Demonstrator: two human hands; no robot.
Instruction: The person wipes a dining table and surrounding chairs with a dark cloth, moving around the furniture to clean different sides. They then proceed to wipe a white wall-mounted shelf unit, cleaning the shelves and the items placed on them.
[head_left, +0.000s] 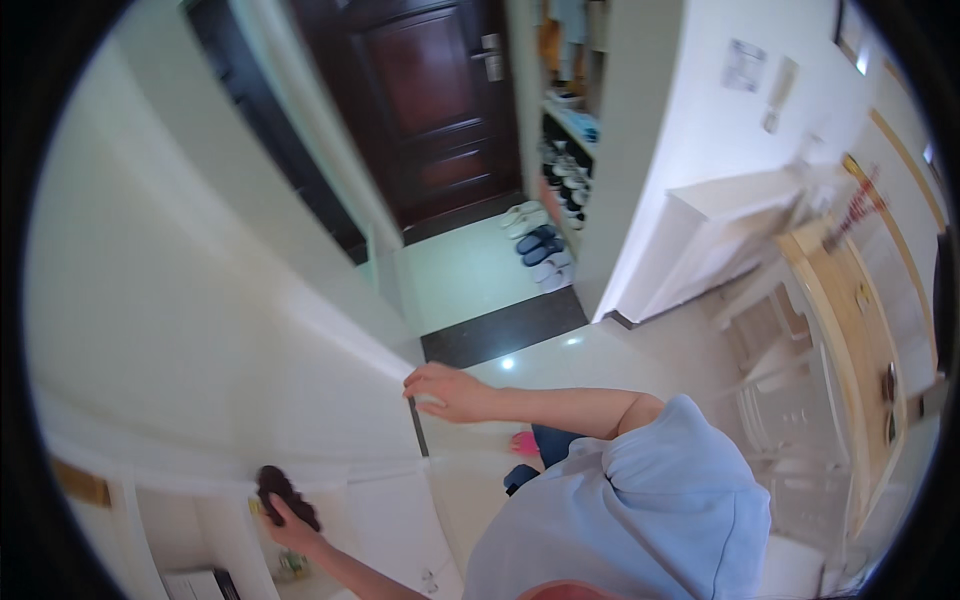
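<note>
My left hand (289, 523), at the lower left, holds a dark brown oblong object (274, 487) with a bumpy edge; its exact kind is unclear. Behind it are white open shelves (169, 517). My right hand (450, 391) reaches across from the right, fingers a little curled and apart, at the corner edge of a large white panel or wall (247, 360). Whether the fingertips press on that edge is hard to tell. Nothing shows in that hand. Below the arm are my light blue shirt and a pink shoe or slipper (525, 443).
Ahead is a dark wooden door (420, 75) with slippers (540, 244) on the floor beside a shoe rack (566, 176). To the right stand a white cabinet (690, 240), white chairs (787, 412) and a wood-topped table (847, 337). A glass item (292, 564) and papers (196, 585) sit on the shelves.
</note>
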